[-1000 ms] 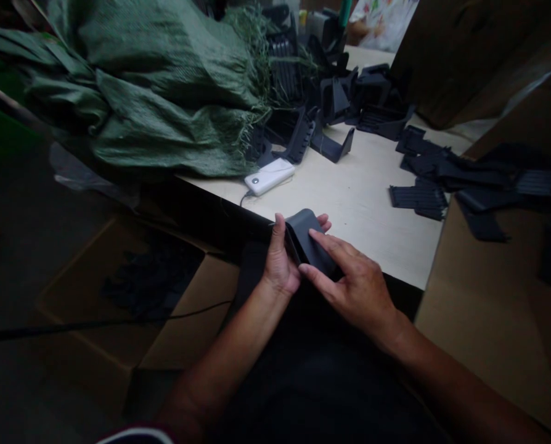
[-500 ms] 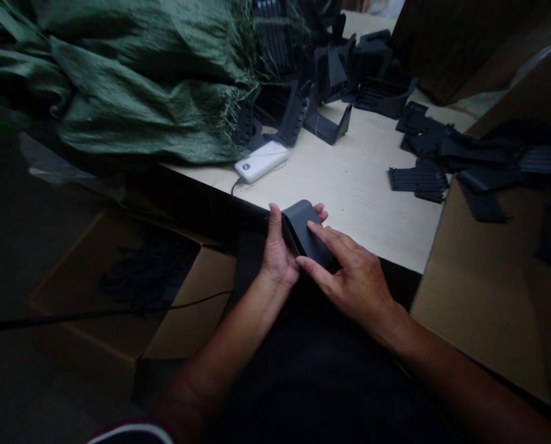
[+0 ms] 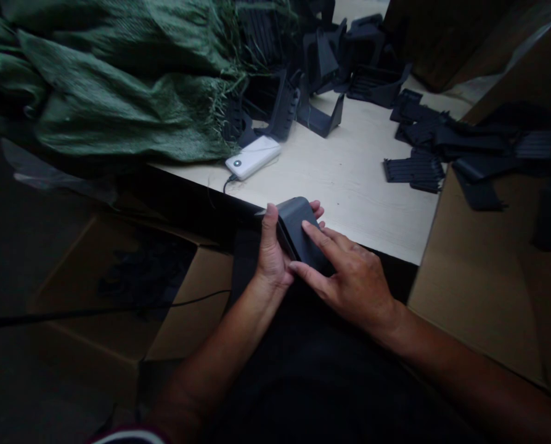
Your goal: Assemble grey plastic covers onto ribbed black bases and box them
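a dark grey part [image 3: 303,231] sits between both hands, at the front edge of the worktop [image 3: 349,179]. the left hand [image 3: 273,256] cradles it from beneath, its fingers curled behind with tips showing past the far side and the thumb upright along the slotted edge; probably this gives a firm backing. the right hand [image 3: 356,271] has hold from the other side, index finger laid on the smooth broad face and thumb at the near corner, apparently to steady the part against the left palm. the light is dim, so how hard either hand presses is difficult to judge.

ribbed dark pieces [image 3: 412,169] lie heaped at the right, some reaching over the cardboard box [image 3: 479,277], perhaps kept there for easy reach. angled dark brackets [image 3: 322,120] stand further back beside a green woven sack [image 3: 132,92]. a white device [image 3: 253,158] with a cable rests near the worktop's edge; its small round mark cannot be read, and no brand or label is legible elsewhere.
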`<state>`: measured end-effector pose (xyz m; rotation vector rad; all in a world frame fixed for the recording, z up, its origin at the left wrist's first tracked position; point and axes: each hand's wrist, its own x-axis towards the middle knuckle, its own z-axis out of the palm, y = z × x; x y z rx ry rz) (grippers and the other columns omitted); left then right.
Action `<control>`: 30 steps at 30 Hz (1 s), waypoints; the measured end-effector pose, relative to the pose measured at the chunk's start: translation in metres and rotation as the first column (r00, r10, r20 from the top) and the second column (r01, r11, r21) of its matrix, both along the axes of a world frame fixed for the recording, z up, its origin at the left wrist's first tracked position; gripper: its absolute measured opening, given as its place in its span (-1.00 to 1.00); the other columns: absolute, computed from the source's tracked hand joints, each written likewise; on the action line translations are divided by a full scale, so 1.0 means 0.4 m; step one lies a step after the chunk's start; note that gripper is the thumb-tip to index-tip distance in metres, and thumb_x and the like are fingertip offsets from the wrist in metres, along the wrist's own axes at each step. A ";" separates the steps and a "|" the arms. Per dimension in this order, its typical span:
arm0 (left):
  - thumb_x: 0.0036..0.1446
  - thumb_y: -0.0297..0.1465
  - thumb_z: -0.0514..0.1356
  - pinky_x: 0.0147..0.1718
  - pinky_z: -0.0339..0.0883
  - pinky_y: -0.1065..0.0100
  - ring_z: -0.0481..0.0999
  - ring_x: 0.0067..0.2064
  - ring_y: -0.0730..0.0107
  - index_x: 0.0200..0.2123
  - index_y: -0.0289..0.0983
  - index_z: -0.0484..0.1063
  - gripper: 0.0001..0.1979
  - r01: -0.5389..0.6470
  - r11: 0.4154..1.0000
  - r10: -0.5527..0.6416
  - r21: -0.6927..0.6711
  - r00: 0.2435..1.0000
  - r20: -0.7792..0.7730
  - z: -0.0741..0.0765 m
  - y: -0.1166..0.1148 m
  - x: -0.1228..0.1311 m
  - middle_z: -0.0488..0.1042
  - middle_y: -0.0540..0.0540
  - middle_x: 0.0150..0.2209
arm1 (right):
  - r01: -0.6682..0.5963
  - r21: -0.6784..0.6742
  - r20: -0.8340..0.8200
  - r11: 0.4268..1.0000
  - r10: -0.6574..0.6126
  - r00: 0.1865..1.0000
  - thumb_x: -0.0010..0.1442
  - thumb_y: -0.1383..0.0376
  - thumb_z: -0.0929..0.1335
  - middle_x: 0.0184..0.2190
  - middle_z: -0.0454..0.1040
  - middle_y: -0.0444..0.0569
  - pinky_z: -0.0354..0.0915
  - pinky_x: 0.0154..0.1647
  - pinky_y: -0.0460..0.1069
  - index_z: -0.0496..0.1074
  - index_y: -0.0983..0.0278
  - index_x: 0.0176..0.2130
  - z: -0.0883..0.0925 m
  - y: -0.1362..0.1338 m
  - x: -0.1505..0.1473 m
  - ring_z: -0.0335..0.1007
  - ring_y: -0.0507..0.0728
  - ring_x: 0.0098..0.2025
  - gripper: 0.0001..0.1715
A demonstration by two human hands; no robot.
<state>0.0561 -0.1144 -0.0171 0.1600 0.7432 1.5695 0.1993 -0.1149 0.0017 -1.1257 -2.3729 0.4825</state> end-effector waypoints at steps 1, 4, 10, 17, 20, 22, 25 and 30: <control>0.23 0.20 0.17 0.27 0.39 0.03 0.51 0.27 -0.06 -0.03 -0.33 0.64 -0.30 0.004 1.000 -0.004 0.006 1.000 0.002 0.000 -0.002 -0.001 0.67 -0.25 0.01 | -0.001 0.013 0.016 1.000 0.001 1.000 0.36 -0.08 0.42 0.27 0.49 0.19 0.51 0.17 0.32 0.32 0.18 0.41 0.000 0.000 0.002 0.50 0.42 0.24 -0.20; 0.22 0.23 0.16 0.25 0.40 0.01 0.54 0.25 -0.09 -0.02 -0.33 0.64 -0.26 0.035 0.999 -0.035 -0.005 0.999 0.003 -0.004 -0.005 -0.004 0.68 -0.26 0.00 | -0.008 0.047 0.063 0.999 0.005 0.998 0.35 -0.12 0.41 0.25 0.51 0.22 0.55 0.10 0.32 0.34 0.19 0.40 0.002 0.002 0.002 0.56 0.43 0.17 -0.19; 0.20 0.31 0.10 0.26 0.40 0.03 0.50 0.28 -0.10 -0.01 -0.29 0.64 -0.20 0.010 1.000 -0.010 0.005 1.000 -0.010 -0.010 -0.004 -0.004 0.66 -0.25 0.05 | 0.000 0.078 0.150 0.997 -0.012 0.989 0.38 -0.10 0.39 0.23 0.51 0.27 0.56 0.04 0.26 0.34 0.18 0.41 0.017 0.003 -0.005 0.60 0.41 0.11 -0.22; 0.24 0.19 0.16 0.26 0.39 -0.01 0.45 0.33 -0.08 -0.02 -0.26 0.61 -0.35 0.002 1.000 -0.003 0.020 1.000 0.026 -0.011 0.005 -0.004 0.66 -0.23 0.05 | -0.027 -0.008 0.138 1.000 0.028 0.990 0.34 -0.10 0.42 0.18 0.54 0.26 0.51 0.08 0.26 0.35 0.18 0.41 0.026 0.019 0.003 0.56 0.42 0.12 -0.19; 0.24 0.17 0.13 0.25 0.39 -0.02 0.49 0.30 -0.11 -0.01 -0.27 0.59 -0.36 0.018 0.998 -0.018 0.068 1.000 0.000 0.001 0.006 -0.004 0.65 -0.25 0.06 | -0.042 -0.116 -0.116 0.992 0.028 0.993 0.27 -0.06 0.50 0.10 0.59 0.16 0.47 0.12 0.20 0.47 0.16 0.30 0.026 0.041 0.006 0.57 0.33 0.07 -0.27; 0.23 0.17 0.12 0.25 0.37 -0.05 0.47 0.31 -0.15 0.01 -0.27 0.58 -0.34 0.031 0.993 -0.027 0.112 0.999 -0.040 0.009 0.009 -0.004 0.64 -0.27 0.10 | -0.058 -0.247 -0.380 0.967 -0.042 0.924 0.24 0.00 0.54 0.06 0.61 0.06 0.44 0.14 0.13 0.52 0.14 0.22 0.018 0.062 0.003 0.57 0.24 0.04 -0.36; 0.20 0.19 0.13 0.26 0.35 -0.10 0.41 0.35 -0.20 0.07 -0.28 0.57 -0.30 0.060 0.982 -0.045 0.180 0.995 -0.085 0.011 0.016 0.002 0.60 -0.30 0.17 | -0.160 -0.507 -0.623 0.847 -0.232 0.747 0.19 0.03 0.57 -0.05 0.63 -0.03 0.45 0.02 0.04 0.56 0.15 0.07 0.002 0.094 -0.010 0.55 0.16 -0.03 -0.49; 0.13 0.11 0.28 0.33 0.28 0.00 0.33 0.41 -0.17 0.13 -0.29 0.56 -0.30 0.161 0.957 -0.136 0.241 0.984 -0.115 0.001 0.020 0.023 0.55 -0.28 0.23 | -0.412 -0.744 -0.641 0.526 -0.387 0.663 0.22 -0.03 0.54 -0.20 0.64 -0.04 0.43 -0.09 0.00 0.61 0.23 -0.09 -0.003 0.116 -0.032 0.53 0.11 -0.18 -0.56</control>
